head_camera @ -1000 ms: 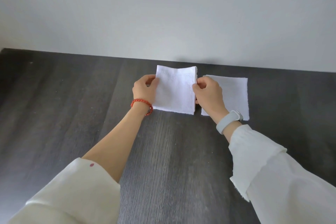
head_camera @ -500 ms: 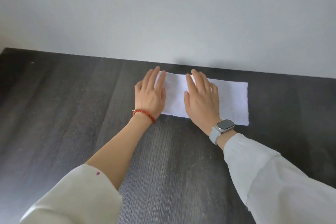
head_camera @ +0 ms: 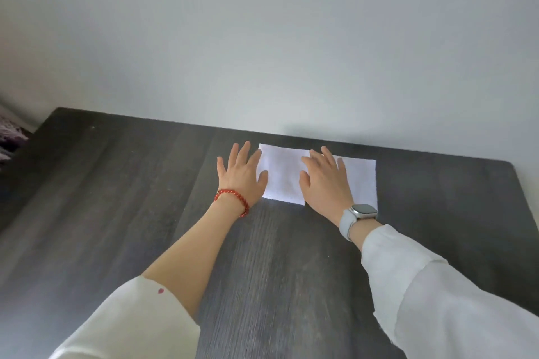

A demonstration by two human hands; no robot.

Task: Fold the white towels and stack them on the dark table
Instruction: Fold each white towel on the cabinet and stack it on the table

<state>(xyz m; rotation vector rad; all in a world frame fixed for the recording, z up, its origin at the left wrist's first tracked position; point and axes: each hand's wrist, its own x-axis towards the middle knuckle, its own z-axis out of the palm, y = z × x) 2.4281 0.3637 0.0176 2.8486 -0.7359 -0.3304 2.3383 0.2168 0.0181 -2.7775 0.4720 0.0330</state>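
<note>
a second ago both hands held up a folded towel [head_camera: 281, 176]; now it lies flat on the dark table [head_camera: 145, 198] between them. left hand [head_camera: 240, 175] rests released beside it, right hand [head_camera: 326, 181] flat across its right edge and the second towel [head_camera: 361, 181], so stacking seems next.

The folded towel [head_camera: 282, 176] has been laid flat on the counter [head_camera: 145, 198] — it was held up a second ago. The left hand [head_camera: 241, 175] has been slid off its edge — the right hand [head_camera: 326, 181] was moved right.
</note>
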